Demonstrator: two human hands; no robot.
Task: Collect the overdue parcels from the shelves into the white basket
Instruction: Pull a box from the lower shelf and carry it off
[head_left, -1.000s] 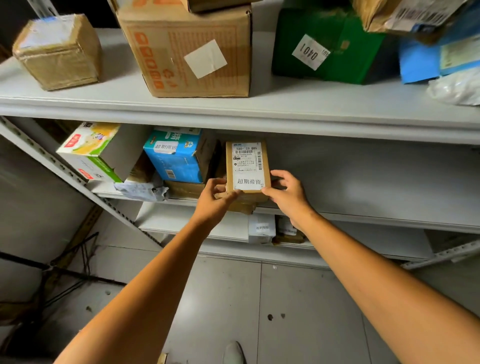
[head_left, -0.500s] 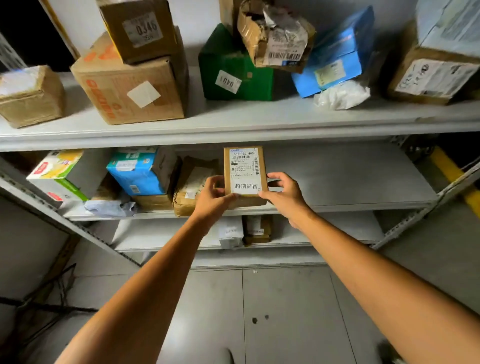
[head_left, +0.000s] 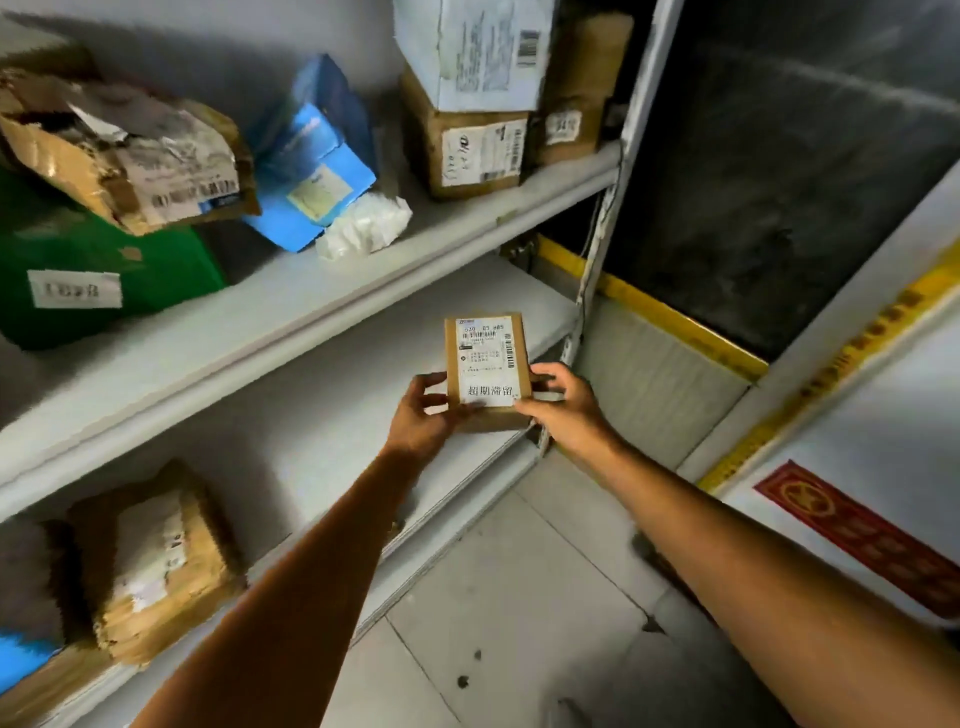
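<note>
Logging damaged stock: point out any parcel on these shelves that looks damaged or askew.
The brown parcel on the upper shelf, atop the green box, is torn and crumpled. The blue box beside it leans tilted. The held parcel looks intact.

Matt brown cardboard parcel (head_left: 488, 371) with white paper label (head_left: 485, 358); smooth painted metal shelf (head_left: 208, 358); crinkled white plastic bag (head_left: 366, 228)

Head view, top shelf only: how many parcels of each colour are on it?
Brown parcels: 3
White parcels: 2
Blue parcel: 1
Green parcel: 1
Total: 7
The blurred far-left corner may hide more.
</note>
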